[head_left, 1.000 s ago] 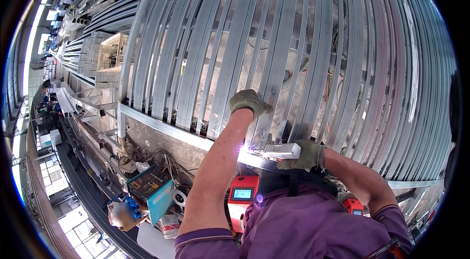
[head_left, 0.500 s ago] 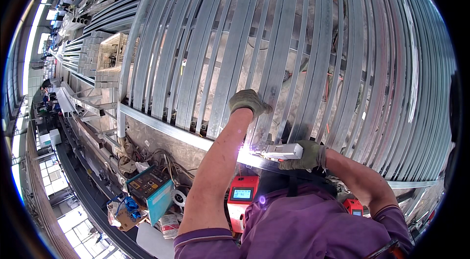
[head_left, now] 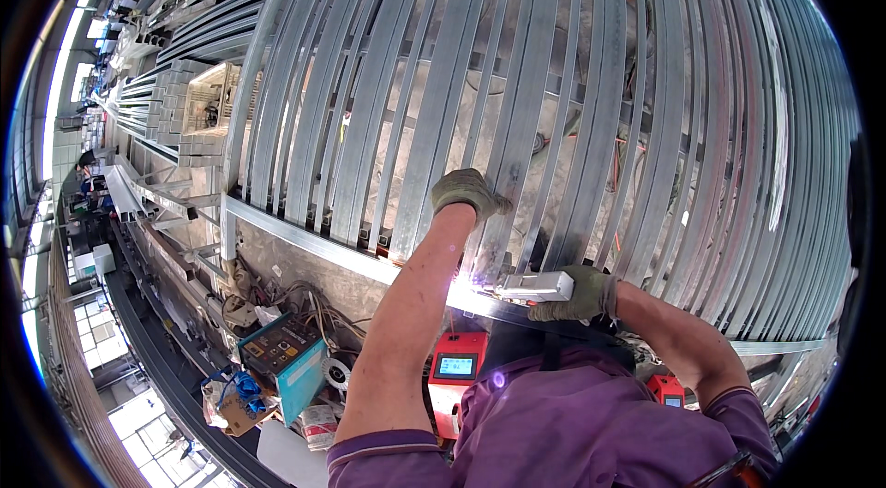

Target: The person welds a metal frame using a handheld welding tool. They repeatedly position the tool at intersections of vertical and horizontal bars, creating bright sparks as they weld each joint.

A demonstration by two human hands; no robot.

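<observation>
My right hand (head_left: 583, 294), in a grey-green work glove, is wrapped around a silver-grey welding torch (head_left: 538, 286). The torch points left, and a bright white-violet weld glow (head_left: 467, 287) burns at its tip, by the frame's near rail (head_left: 323, 251). The glare hides the joint itself. Farther up, my left hand (head_left: 465, 193), also gloved, is closed over a galvanized metal tube (head_left: 506, 181), its thumb side to the right. Its fingertips are partly hidden. My bare left forearm passes just left of the glow.
Long parallel metal tubes (head_left: 600, 156) span the frame, with gaps showing the floor below. At lower left sit a teal machine (head_left: 300, 377), a wire spool (head_left: 336, 372) and tangled cables. A red unit with a screen (head_left: 456, 366) stands near my body. A plastic crate (head_left: 210, 100) lies beyond the frame's left side.
The torch and my right hand have shifted very slightly to the right. My left hand stays in place on the tube.
</observation>
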